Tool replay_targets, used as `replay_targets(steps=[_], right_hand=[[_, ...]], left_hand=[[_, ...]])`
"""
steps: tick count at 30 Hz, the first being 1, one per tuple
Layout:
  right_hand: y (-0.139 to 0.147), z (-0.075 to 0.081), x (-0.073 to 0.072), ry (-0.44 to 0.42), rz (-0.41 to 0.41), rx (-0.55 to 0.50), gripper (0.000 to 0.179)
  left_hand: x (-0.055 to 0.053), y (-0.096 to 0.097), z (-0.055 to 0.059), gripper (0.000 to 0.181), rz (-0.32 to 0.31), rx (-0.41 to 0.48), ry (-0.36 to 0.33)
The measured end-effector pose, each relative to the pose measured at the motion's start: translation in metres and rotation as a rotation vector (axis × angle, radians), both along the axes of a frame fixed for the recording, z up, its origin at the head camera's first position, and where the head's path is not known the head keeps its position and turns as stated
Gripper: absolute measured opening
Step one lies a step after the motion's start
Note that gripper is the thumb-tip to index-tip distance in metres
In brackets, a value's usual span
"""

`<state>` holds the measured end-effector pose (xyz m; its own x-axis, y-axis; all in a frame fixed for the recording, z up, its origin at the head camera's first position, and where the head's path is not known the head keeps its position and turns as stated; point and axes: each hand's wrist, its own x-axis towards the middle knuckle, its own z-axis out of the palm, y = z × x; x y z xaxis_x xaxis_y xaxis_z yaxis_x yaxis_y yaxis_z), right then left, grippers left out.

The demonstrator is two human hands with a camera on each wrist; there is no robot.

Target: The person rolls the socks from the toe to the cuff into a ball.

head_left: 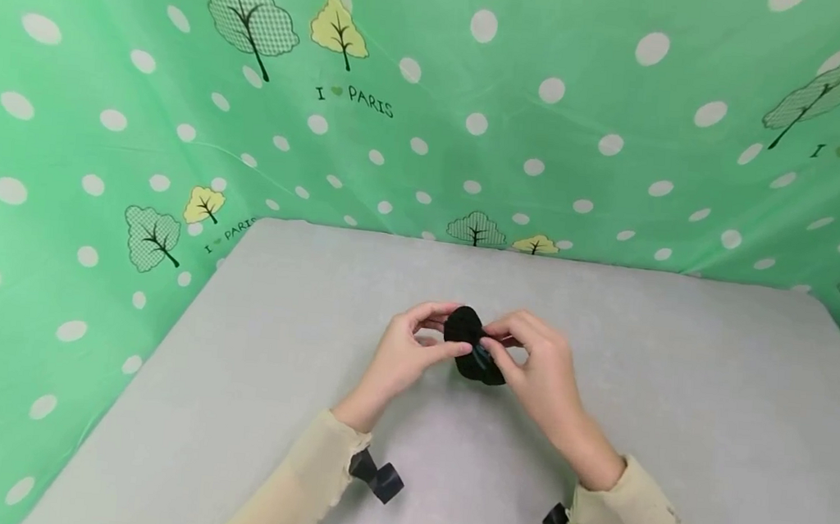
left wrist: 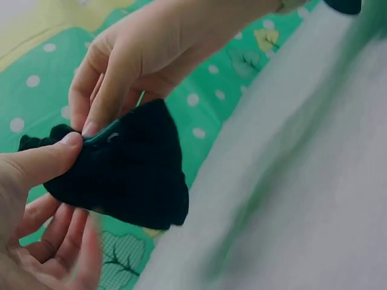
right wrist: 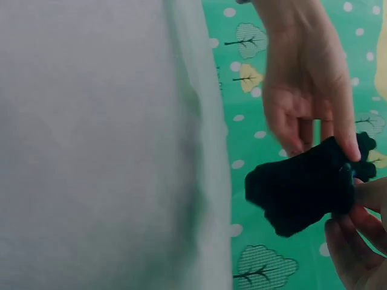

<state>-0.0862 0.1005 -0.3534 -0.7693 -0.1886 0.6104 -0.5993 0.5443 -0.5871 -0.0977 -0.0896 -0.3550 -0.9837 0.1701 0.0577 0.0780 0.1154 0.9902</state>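
Both hands hold a black fabric bow (head_left: 463, 328) above the grey table, its two lobes narrowing to a gathered middle. A narrow shiny strip shows at that middle; I cannot tell whether it is a clip. My left hand (head_left: 409, 347) pinches the bow, thumb on the near face and fingers behind it. My right hand (head_left: 545, 362) pinches the middle between thumb and fingertips. In the left wrist view, one lobe of the bow (left wrist: 133, 169) spreads away from both thumbs. From the right wrist, the bow (right wrist: 302, 187) hides some of the left fingertips.
The grey table (head_left: 233, 379) spreads beneath both hands. Behind it and on the left hangs a green curtain (head_left: 427, 172) with white dots and printed trees. Black wrist devices (head_left: 377, 477) stick out from the cream sleeves (head_left: 299, 483).
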Motion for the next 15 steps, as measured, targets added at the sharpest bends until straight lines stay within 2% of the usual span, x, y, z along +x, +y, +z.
replay_targets(steps=[1,4,6,11,15], right_hand=[[0.0,-0.002,0.0,0.006,-0.002,-0.006,0.014],[-0.001,-0.005,0.001,0.012,-0.026,0.0,0.015],[-0.001,-0.005,0.001,0.019,-0.033,0.007,0.016],[0.0,-0.007,0.005,0.082,0.011,0.014,0.012],[-0.002,-0.011,0.008,0.115,0.076,0.005,0.006]], left_hand=[[-0.001,0.001,-0.001,0.046,0.007,-0.014,0.021],[-0.004,0.006,-0.003,0.043,0.005,0.025,0.05],[-0.005,0.009,-0.006,0.043,0.025,0.0,0.076],[-0.006,0.013,-0.008,0.038,0.122,-0.182,0.144],[-0.007,0.016,-0.005,0.033,0.168,-0.29,0.195]])
